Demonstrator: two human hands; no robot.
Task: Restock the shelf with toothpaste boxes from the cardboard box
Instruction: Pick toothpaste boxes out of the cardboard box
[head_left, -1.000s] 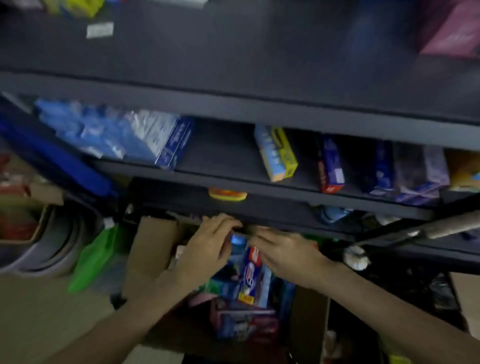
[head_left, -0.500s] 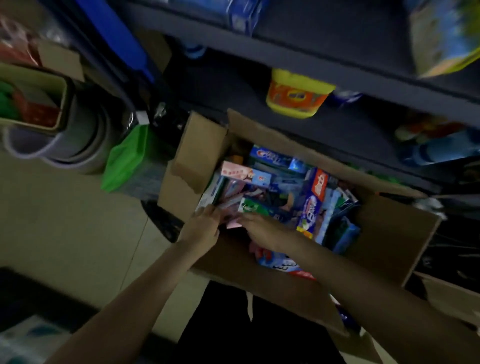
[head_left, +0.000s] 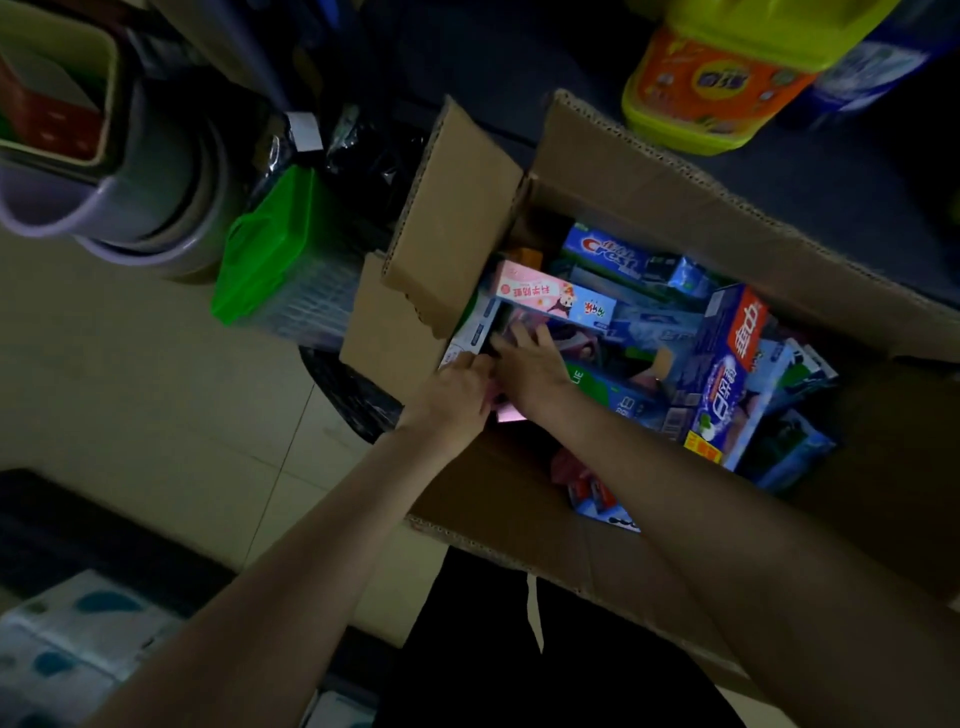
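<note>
An open cardboard box (head_left: 649, 171) stands on the floor below the dark shelf (head_left: 810, 208), filled with several toothpaste boxes lying jumbled. Among them are a blue Crest box (head_left: 608, 252), a pink cartoon box (head_left: 553, 299) and a big blue box (head_left: 727, 374). Both my hands reach into the box's near left corner. My left hand (head_left: 457, 387) curls its fingers on the end of a pink toothpaste box (head_left: 506, 414). My right hand (head_left: 532, 358) lies over the same box, thumb on one side and fingers on the other. Most of that box is hidden under my hands.
A yellow and orange detergent bottle (head_left: 711, 88) stands on the shelf behind the box. Left of the box are a green plastic bin (head_left: 280, 244), stacked grey basins (head_left: 150, 208) and a black bag (head_left: 348, 389) on the tiled floor. Wrapped packs (head_left: 67, 634) lie at lower left.
My view dropped from the shelves to the box on the floor. Both hands moved down into the box's near left corner and closed around a pink box.
</note>
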